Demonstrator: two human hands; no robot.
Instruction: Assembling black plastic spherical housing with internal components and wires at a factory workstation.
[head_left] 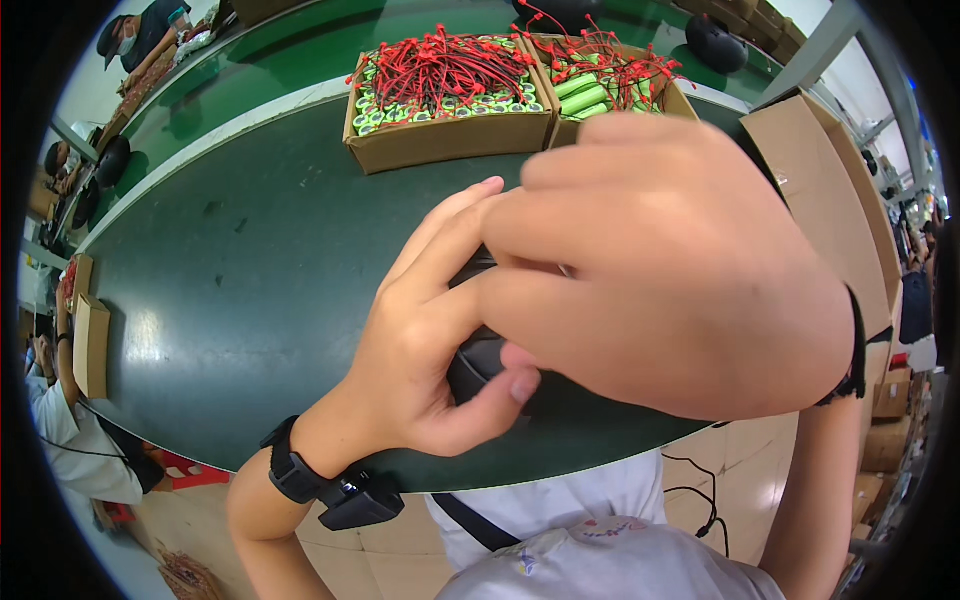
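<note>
My left hand point(420, 330) and my right hand point(670, 260) are raised close to the camera, both wrapped around a small black object point(478, 365) that is mostly hidden between them. The left thumb curls under it and the right fingers fold over its top. A black band with a small device point(335, 490) sits on my left wrist. Behind the hands, two cardboard boxes point(440, 145) point(680, 100) stand on the dark green belt point(250, 280), filled with green cylindrical cells with red wires.
A tall cardboard box point(830, 190) stands at the right edge of the belt. Another person sits at the left point(70, 430) beside a small carton point(92, 345), and one more works at the far upper left point(140, 40). Cartons are stacked at the lower right.
</note>
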